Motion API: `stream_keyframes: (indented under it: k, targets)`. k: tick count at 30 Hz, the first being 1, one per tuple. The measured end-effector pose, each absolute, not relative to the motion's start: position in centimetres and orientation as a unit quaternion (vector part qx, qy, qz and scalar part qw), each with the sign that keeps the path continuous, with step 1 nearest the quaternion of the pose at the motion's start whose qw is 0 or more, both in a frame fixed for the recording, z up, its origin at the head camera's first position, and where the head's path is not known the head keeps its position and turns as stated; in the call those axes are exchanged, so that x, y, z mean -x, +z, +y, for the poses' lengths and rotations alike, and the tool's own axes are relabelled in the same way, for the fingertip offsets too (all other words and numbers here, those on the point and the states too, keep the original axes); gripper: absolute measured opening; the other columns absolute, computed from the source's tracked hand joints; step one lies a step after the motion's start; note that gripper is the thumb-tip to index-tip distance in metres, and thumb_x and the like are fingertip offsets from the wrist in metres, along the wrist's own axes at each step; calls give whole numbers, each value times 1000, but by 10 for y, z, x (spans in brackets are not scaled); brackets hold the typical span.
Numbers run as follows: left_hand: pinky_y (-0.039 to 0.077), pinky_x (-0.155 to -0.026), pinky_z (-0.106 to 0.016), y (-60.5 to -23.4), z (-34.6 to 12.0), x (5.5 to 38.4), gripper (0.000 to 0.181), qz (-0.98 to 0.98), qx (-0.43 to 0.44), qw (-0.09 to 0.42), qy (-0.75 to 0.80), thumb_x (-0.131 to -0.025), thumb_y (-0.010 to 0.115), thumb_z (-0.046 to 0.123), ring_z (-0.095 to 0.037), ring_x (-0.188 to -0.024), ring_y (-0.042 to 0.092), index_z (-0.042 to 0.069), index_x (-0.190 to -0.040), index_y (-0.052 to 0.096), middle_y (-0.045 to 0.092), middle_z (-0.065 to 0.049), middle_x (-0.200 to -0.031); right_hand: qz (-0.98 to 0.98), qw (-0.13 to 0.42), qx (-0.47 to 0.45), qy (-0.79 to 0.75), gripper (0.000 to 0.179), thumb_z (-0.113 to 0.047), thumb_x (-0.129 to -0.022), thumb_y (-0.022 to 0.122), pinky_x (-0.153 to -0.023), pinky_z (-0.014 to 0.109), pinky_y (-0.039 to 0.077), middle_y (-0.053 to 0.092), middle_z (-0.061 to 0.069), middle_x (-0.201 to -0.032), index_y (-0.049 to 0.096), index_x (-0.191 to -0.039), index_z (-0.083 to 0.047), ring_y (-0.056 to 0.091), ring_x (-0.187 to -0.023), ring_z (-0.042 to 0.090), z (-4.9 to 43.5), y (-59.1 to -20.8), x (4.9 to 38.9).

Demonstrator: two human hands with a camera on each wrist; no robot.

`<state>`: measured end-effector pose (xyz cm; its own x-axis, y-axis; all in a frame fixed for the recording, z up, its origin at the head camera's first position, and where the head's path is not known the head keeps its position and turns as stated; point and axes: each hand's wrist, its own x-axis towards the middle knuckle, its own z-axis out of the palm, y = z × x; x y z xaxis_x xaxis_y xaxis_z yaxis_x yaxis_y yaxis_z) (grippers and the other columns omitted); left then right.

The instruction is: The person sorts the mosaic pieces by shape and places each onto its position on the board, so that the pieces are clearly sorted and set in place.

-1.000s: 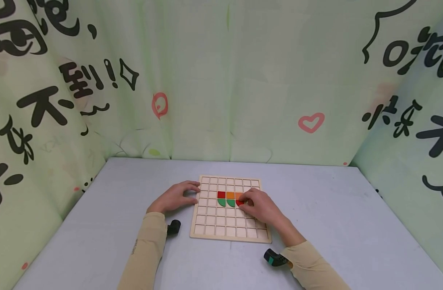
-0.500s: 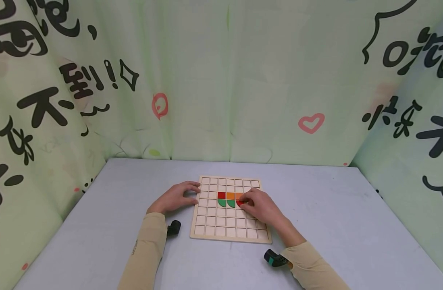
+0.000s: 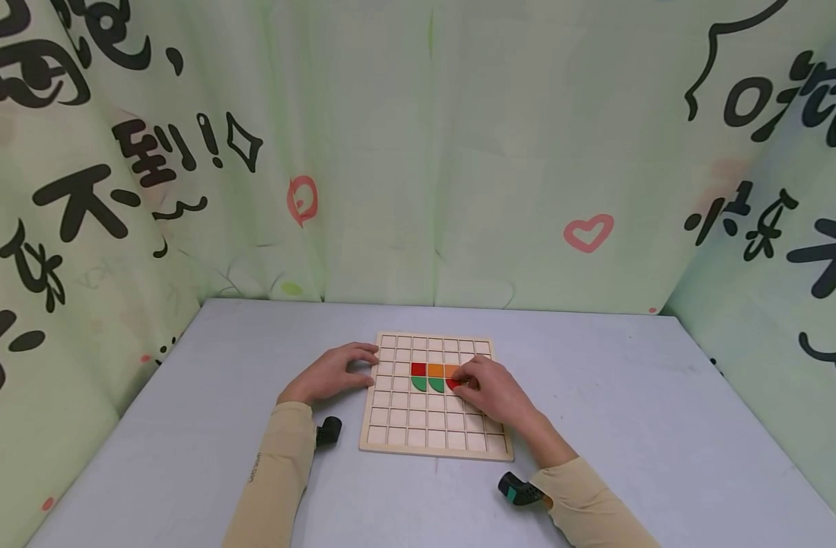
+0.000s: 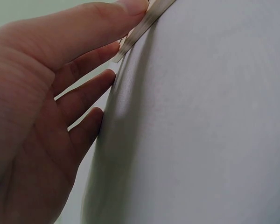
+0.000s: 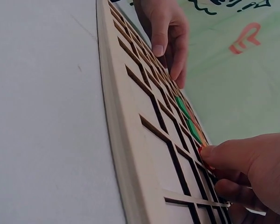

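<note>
A wooden grid board (image 3: pixel 398 436) lies flat on the table. In its grid a red square tile (image 3: pixel 418 369) and two orange square tiles (image 3: pixel 434 371) form a row, with two green quarter-round tiles (image 3: pixel 437 385) just below. My right hand (image 3: pixel 491 390) pinches a red rounded tile (image 3: pixel 452 385) at the cell right of the green ones; its fingers cover most of that tile. My left hand (image 3: pixel 332 373), fingers spread and nearly straight, rests against the board's left edge. In the left wrist view the thumb (image 4: pixel 133 5) touches the wooden rim (image 4: pixel 147 25).
The white table (image 3: pixel 185 457) reaches around the board on all sides. A pale green curtain (image 3: pixel 500 152) with black lettering and a red heart (image 3: pixel 588 232) hangs behind it and along both sides. Dark wrist cameras sit at the left wrist (image 3: pixel 328 431) and right wrist (image 3: pixel 519 489).
</note>
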<state>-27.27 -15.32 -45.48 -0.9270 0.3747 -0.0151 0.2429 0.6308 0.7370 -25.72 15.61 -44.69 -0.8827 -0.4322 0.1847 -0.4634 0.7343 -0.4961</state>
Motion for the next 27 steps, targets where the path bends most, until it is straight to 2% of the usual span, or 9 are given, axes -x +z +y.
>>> stream_keyframes:
  k: [7,17,27]
  targets:
    - [33,-114,-43,-454,-153,272,34,899,-175,81,394,-86,75,15,-27,-139,38,9,-119,68,51,-2,-144,-930,33,-241,278,12,-9,-86,74,-66,25,48,61,0,-92,73,-98,-8,51,-75,11,156,-446,255]
    - [32,-115,-40,-455,-153,273,35,900,-167,84,393,-86,76,16,-24,-140,37,10,-119,68,50,1,-144,-932,34,-231,277,12,-10,-86,74,-68,26,48,61,0,-93,73,-99,-9,51,-77,12,155,-448,254]
    - [33,-114,-42,-453,-152,271,35,901,-168,84,391,-86,76,16,-26,-139,37,9,-119,68,50,-1,-144,-929,41,-240,280,13,-9,-86,74,-67,26,48,62,0,-93,73,-99,-9,51,-76,12,157,-449,254]
